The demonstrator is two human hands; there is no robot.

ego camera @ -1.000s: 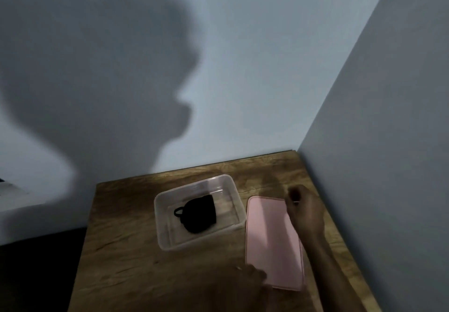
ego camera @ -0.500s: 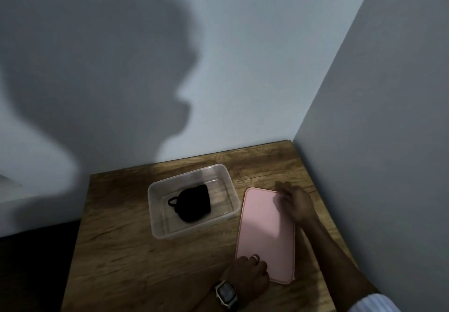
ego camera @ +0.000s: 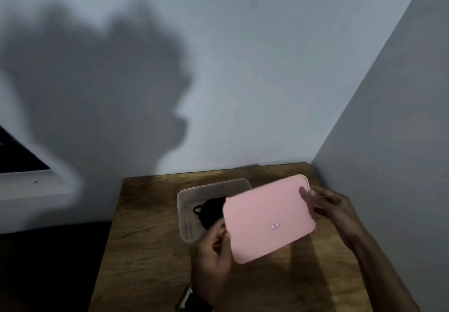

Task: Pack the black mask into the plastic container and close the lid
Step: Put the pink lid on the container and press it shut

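Above the right part of the plastic container, the pink lid is held tilted, pinched at its near-left edge by the left hand and at its far-right edge by the right hand. It is best levelled, squared over the rim and pressed down evenly. Inside the clear tub, the black mask is seen bunched, half hidden by the lid.

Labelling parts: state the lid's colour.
Pale pink lid, with a tiny label; the head view shows it.
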